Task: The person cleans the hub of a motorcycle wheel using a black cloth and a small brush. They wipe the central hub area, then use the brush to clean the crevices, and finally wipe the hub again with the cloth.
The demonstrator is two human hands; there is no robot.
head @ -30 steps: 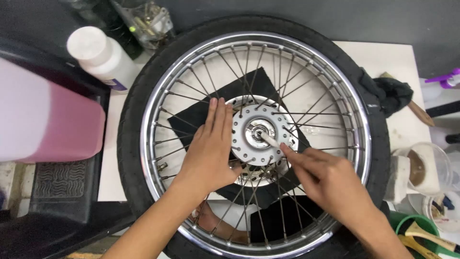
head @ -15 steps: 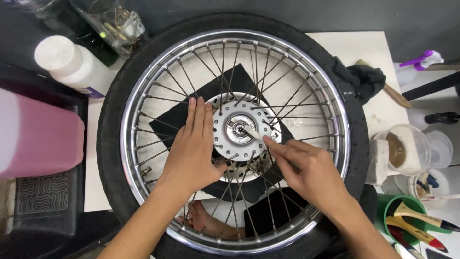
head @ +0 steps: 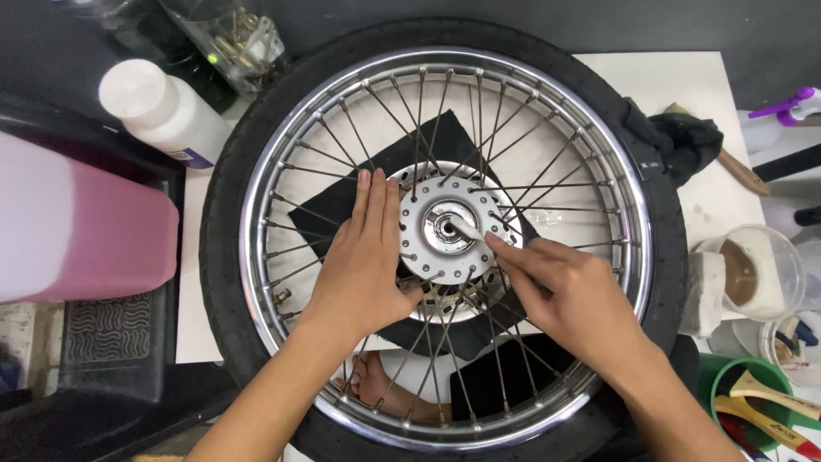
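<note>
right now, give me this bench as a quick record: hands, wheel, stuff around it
left hand: flat on the spokes beside the hub
right hand: pinching a small white stick into the hub centre
wheel: spoked, tyre on, lying flat on a black cloth
left of wheel: white bottle, pink jug
right of wheel: plastic cup, green tub of brushes

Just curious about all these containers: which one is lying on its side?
The white bottle at upper left, its cap pointing away from the wheel. The clear cup and green bucket at right stand upright.
</note>
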